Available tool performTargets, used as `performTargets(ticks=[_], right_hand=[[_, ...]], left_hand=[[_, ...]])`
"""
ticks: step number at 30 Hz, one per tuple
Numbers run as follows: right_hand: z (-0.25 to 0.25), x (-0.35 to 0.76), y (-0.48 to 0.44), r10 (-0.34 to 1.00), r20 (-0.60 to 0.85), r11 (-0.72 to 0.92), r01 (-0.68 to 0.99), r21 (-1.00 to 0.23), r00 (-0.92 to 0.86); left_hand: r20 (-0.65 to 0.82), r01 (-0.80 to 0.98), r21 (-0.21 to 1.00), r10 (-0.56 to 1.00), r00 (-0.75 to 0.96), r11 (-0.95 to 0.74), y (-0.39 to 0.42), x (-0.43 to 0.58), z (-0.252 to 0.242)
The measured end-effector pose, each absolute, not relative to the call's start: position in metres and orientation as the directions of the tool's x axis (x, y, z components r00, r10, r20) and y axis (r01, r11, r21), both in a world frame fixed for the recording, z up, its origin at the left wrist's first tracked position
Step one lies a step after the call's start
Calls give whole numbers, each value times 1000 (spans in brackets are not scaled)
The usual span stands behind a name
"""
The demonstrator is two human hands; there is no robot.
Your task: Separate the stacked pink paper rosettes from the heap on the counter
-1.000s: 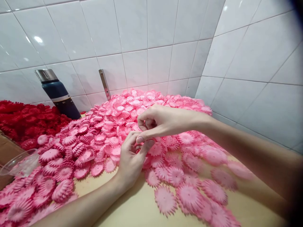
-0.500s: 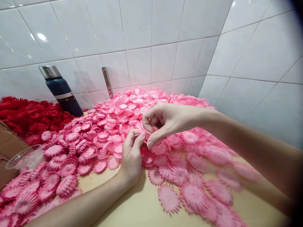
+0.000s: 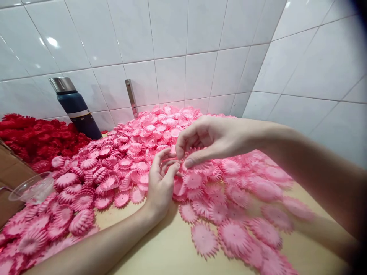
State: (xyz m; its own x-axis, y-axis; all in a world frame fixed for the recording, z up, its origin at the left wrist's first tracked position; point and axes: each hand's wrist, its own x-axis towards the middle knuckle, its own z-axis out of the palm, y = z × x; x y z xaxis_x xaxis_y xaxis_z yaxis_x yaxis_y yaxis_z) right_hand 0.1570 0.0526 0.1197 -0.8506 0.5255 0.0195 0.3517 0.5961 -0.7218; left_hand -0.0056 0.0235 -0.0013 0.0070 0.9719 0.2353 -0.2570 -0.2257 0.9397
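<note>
My left hand [image 3: 162, 183] is low over the front of a heap of pink scalloped discs [image 3: 149, 135], its fingers curled toward the thumb. Whatever lies between those fingertips is too small to make out. My right hand [image 3: 205, 139] reaches in from the right, palm down, with thumb and fingers bent into a loose pinch close to the left fingertips. Pink frilled edges show between its thumb and forefinger. Whether they belong to a held disc or to the heap behind, I cannot tell. Loose pink discs [image 3: 204, 240] lie on the table below and to the right.
A dark blue bottle [image 3: 78, 112] with a metal cap stands tilted in view at the back left, beside a red heap [image 3: 37, 139]. A clear plastic cup [image 3: 36, 191] and a cardboard box [image 3: 13, 175] are at the left. Behind the heap are a metal bracket [image 3: 131, 97] and tiled walls [image 3: 169, 30].
My left fingers have parted somewhat from the thumb. My right hand has risen slightly and shifted a little right, its thumb lifting nearer the fingers. The view has tilted slightly.
</note>
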Motion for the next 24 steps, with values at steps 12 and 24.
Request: performTargets(ticks=[12,24], right_hand=[[108,149,56,698,165,641,505,-578,-697],[107,152,55,678,131,662,524,-536,-723]], left_hand=[[329,-134,940,937,115,-313,18,-8,1],[331,-255,923,933,143,-289,16,-10,0]])
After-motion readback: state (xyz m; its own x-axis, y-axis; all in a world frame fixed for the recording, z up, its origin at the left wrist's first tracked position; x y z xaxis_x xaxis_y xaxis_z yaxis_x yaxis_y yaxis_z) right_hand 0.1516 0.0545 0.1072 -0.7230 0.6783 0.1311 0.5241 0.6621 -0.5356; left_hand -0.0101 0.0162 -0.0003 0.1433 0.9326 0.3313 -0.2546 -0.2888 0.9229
